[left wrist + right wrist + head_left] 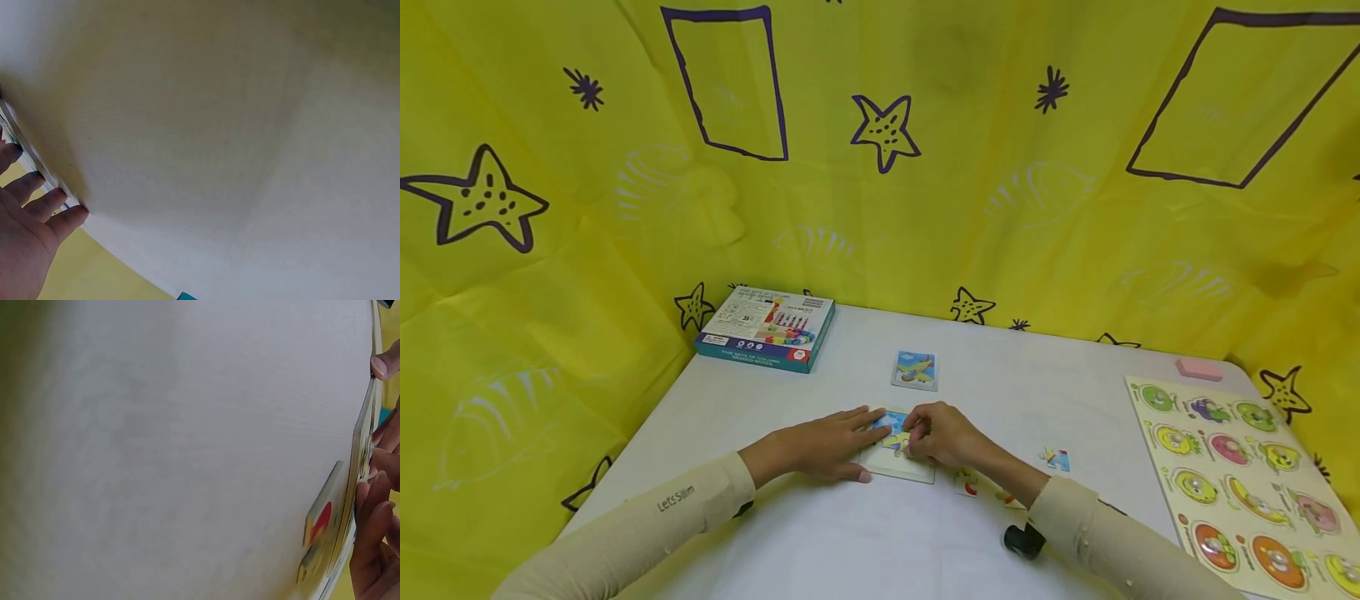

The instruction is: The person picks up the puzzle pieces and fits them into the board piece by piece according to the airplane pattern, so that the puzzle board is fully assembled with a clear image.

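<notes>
A small jigsaw board (880, 462) lies on the white table, its upper part filled with blue and yellow pieces. My left hand (827, 446) rests flat along the board's left side with fingers extended, the fingertips over its upper pieces. At the board's right side, my right hand (947, 433) has curled fingers and pinches a yellow puzzle piece (901, 439) against the board; the fingers partly hide it. Beyond the board lies a picture tile (916, 371) showing a yellow airplane. In the right wrist view, a loose piece with a red patch (322, 515) lies beside the board.
Loose puzzle pieces (1057, 459) lie to the right, others near my right forearm. A black object (1024, 542) is by the right cuff. At the back left stands a boxed set (767, 327). A fruit peg board (1247, 483) and pink block (1198, 369) are far right.
</notes>
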A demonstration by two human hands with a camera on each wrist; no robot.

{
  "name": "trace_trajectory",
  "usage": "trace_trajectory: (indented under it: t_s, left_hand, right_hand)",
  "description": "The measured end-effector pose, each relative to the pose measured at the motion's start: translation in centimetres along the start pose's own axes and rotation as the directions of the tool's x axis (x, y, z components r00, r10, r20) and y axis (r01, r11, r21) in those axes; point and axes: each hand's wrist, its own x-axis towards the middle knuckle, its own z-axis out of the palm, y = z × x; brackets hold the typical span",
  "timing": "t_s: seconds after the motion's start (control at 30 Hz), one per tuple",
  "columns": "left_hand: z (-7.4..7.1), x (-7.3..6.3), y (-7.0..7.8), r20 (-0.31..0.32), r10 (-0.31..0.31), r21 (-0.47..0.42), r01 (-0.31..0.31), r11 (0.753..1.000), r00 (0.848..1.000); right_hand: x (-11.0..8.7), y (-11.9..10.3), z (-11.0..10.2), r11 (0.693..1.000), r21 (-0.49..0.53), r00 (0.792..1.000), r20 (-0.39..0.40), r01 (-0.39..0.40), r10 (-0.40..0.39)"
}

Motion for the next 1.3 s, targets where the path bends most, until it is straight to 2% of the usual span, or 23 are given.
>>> trace_trajectory:
  t_s: [0.33,0.8,1.0,1.17,1.3]
  left_hand:
    - [-0.2,0.0,0.1,0.0,0.005,-0.005,-0.005,1.0,1.0]
    - [-0.8,0.4,0.4,0.012,-0.013,-0.017,0.014,1.0,1.0]
    - [-0.8,0.9,0.6,-0.014,-0.024,-0.024,0.023,0.999,1.0]
    - [-0.5,1.2,0.9,-0.044,0.011,-0.023,-0.012,1.0,0.999]
    - [-0.1,1.3,1.2,-0.029,0.06,0.024,-0.06,0.998,0.998]
  right_hand:
    - [-0.1,0.3,-0.2,1.0,-0.014,1.0,-0.018,0.024,-0.024]
    - [-1.0,1.0,-0.8,0.996,0.074,0.998,0.023,0.057,-0.059]
    - [-2.0,1.7,-1.6,0.993,0.091,0.997,0.025,0.077,-0.08]
    - [-2.9,2.6,-2.4,0.988,0.138,0.997,0.029,0.068,-0.073]
    - [-3.9,3.4,-3.1,0.987,0.144,0.997,0.024,0.067,-0.071]
